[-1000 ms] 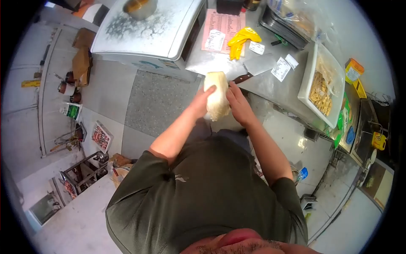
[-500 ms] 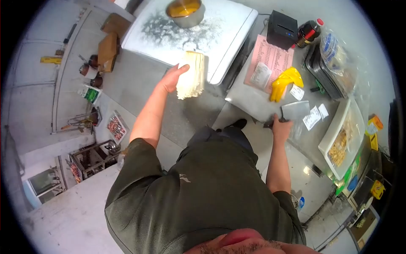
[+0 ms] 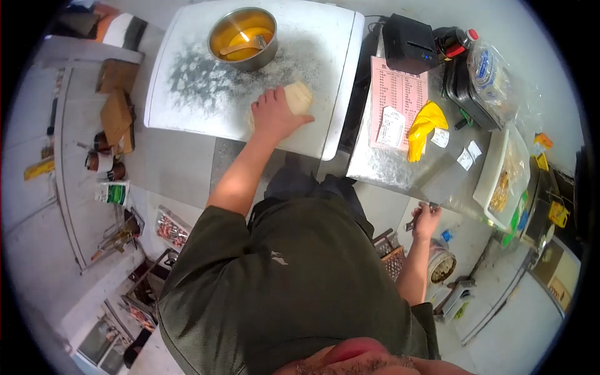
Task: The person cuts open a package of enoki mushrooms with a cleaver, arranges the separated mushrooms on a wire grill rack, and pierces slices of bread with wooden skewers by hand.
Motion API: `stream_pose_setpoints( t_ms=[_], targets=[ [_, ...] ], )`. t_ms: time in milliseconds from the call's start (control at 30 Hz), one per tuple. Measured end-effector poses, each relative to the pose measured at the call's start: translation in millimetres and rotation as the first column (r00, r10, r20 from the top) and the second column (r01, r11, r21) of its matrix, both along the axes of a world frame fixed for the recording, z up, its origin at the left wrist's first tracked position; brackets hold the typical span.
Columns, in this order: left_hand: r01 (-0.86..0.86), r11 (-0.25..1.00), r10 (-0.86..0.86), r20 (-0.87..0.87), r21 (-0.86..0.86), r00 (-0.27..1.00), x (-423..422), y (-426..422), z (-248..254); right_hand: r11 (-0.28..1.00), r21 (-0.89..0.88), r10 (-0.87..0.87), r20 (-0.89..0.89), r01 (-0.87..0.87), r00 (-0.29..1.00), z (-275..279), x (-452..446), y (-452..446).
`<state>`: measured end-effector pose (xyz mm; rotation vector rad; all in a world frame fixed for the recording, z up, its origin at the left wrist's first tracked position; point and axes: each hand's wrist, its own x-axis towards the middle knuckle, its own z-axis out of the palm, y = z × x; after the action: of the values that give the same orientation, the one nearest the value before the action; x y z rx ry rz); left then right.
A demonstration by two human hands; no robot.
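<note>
At upper centre, the left hand [image 3: 275, 115] covers a pale stack [image 3: 300, 96] near the white tabletop's [image 3: 322, 37] front edge (can't tell if gripping); at right, the right hand [image 3: 426, 221] clenches a cleaver [image 3: 442, 182].

My camera feed puts me in a kitchen, apparently a small commercial one taking orders. The white worktop [image 3: 325, 44] is dusted with what looks like flour and carries a steel bowl [image 3: 253, 63] of yellow liquid with a wooden-handled brush [image 3: 242, 47] in it. Right of that worktop, I see a steel table [image 3: 387, 170] with a black receipt printer [image 3: 405, 45], a pink printed sheet [image 3: 403, 81] and a printed slip [image 3: 392, 128]. Farther right of the worktop sits a white tub [image 3: 485, 184] of yellowish food pieces
</note>
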<state>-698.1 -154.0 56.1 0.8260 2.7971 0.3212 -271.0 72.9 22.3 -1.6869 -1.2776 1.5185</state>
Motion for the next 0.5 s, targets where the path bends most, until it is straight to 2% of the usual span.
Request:
stream_pose_setpoints(
  t_ms=[133,200,267,333,433,500],
  targets=[
    [0.135,0.988,-0.128,-0.08,0.077,0.988,-8,-18,-16,0.962,0.178,0.177,0.159,-0.205,0.971,49,-48,-65],
    [0.194,0.977,-0.184,-0.107,0.09,0.977,-4,-18,-17,0.917,0.149,0.318,0.282,-0.369,0.905,64,-85,-83],
    [0.199,0.975,-0.187,-0.114,0.099,0.976,-5,-12,-16,0.767,0.227,0.458,0.462,-0.6,0.759,72,-129,-96],
    [0.148,0.985,-0.14,-0.09,0.085,0.986,-7,-7,-17,0.636,0.136,0.561,0.594,-0.759,0.576,102,-186,-107],
    [0.111,0.993,-0.112,0.037,0.024,0.993,-14,-5,-26,0.415,0.21,0.664,0.596,-0.885,0.452,98,-230,-107],
    [0.132,0.989,-0.135,0.05,0.074,0.99,-18,-7,-30,0.268,0.239,0.684,0.635,-0.933,0.359,98,-249,-107]
  ],
)
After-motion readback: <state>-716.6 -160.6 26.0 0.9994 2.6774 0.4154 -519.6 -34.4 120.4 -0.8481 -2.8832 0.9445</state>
